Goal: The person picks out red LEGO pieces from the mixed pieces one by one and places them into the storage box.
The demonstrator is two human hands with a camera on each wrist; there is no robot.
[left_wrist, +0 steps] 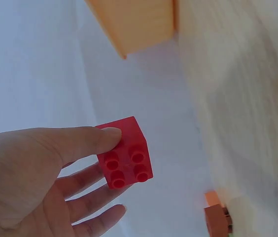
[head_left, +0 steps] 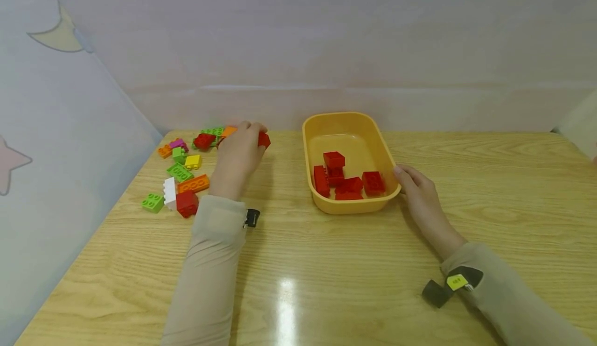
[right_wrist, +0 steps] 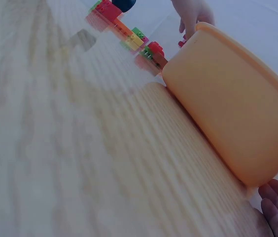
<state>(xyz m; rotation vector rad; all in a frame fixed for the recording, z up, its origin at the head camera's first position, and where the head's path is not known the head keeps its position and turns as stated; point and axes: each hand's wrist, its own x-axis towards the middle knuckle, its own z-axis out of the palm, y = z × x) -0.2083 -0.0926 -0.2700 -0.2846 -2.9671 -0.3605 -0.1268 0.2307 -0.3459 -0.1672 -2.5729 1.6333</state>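
A red brick (left_wrist: 126,169) is pinched between the thumb and spread fingers of the left grip (head_left: 240,154). To the right of that grip, a yellow tub (head_left: 345,122) is held at its rim by the right grip (head_left: 422,201), closed at the edge with its fingers outside. Inside, several red bricks (head_left: 373,183) are gathered toward the end beside the right grip. Left of the left grip, multicoloured bricks (head_left: 180,172) are scattered on the surface (head_left: 336,263)
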